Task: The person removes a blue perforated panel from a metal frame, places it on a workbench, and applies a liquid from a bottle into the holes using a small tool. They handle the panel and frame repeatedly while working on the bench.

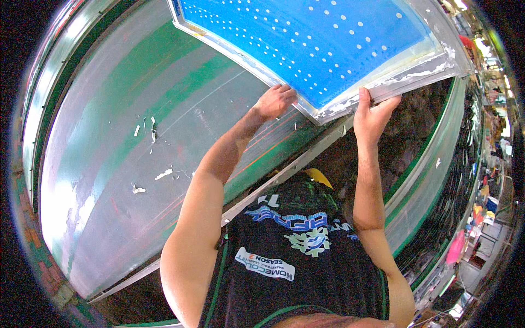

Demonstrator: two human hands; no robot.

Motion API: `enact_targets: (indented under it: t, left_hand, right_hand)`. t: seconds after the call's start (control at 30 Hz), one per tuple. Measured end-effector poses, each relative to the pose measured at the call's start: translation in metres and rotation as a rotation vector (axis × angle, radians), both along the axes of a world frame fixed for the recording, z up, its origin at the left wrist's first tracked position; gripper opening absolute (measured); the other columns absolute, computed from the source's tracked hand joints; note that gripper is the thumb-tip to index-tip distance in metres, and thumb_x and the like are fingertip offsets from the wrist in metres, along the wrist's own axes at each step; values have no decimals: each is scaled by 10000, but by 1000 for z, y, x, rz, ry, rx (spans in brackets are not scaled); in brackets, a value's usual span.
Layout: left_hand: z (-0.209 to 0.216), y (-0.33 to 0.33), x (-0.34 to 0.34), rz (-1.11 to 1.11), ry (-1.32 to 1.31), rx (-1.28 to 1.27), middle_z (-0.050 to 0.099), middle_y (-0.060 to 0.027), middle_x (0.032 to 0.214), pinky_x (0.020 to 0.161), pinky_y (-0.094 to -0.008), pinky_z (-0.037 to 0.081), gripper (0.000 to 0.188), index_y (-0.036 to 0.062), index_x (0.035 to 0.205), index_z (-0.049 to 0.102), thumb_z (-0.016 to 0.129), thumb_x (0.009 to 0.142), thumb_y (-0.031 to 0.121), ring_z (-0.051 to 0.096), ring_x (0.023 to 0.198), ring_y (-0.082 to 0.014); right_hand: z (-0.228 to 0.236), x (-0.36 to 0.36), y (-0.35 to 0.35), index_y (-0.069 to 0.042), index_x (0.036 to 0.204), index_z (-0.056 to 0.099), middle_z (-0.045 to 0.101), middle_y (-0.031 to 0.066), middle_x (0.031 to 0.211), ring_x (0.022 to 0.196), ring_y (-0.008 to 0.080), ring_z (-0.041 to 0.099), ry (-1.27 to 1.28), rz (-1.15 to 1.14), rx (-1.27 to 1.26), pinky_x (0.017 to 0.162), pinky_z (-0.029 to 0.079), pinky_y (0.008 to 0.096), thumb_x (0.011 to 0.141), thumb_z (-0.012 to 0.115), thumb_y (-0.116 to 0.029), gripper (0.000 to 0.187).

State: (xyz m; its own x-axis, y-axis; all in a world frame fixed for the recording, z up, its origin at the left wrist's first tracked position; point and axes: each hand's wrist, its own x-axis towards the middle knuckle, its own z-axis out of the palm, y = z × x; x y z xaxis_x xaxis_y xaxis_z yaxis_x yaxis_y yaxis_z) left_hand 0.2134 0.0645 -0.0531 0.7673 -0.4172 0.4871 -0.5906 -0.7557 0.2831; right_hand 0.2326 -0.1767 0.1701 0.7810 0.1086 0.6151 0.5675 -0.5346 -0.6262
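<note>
A screen printing frame (350, 112) with a blue mesh (306, 49) dotted in white is at the top of the view, above the table, tilted with one corner toward me. My left hand (277, 101) is closed at its left edge, close to that corner, with the fingers curled over the rim. At the near right edge, my right hand (375, 113) grips the frame with the thumb up against the rim; its other fingers are partly hidden by the frame. Pale, ragged tape or residue covers parts of the frame's border.
A long printing table (158, 109) with a grey and green streaked top stretches out at the left, and white scraps (164, 174) lie on it. A metal rail (306, 157) runs along its near edge. Another green-edged table (424, 205) stands at the right, with clutter beyond.
</note>
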Motion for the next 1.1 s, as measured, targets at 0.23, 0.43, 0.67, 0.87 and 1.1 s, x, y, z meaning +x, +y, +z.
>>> enact_targets:
  t: [0.23,0.43,0.67,0.87,1.1]
  left_hand:
    - [-3,70,0,448,113,-150,687,-115,1054,923,-482,535,158,109,995,742,623,925,186,643,1091,-320]
    - [11,67,-22,394,13,-164,660,-134,1223,984,-464,523,325,123,1186,739,718,910,293,639,1106,-329]
    - [7,26,-11,80,-12,16,655,-57,1245,956,-425,546,290,138,1168,736,669,887,167,630,1154,-273]
    - [6,24,2,110,-55,69,621,-58,1162,925,-410,539,332,90,1124,698,658,800,152,616,1107,-253]
    - [5,21,-1,331,91,-12,600,-117,1114,899,-442,539,277,70,1099,669,627,832,127,614,1071,-323]
  right_hand:
    - [-2,3,-3,81,1508,216,485,310,1405,1273,368,548,-22,-11,-34,1081,445,468,976,747,-188,798]
    - [-1,1,1,80,1511,207,483,311,1406,1276,374,548,-1,-39,-18,1083,445,472,975,752,-211,818]
    - [1,0,1,80,1511,203,469,315,1416,1286,370,542,45,-36,2,1087,442,469,976,749,-216,820]
    - [0,1,-1,84,1531,162,467,330,1418,1292,423,548,31,-56,-47,1101,445,487,935,770,-143,881]
    - [0,-1,2,87,1501,216,461,310,1417,1289,369,532,5,-11,15,1088,442,478,973,749,-206,805]
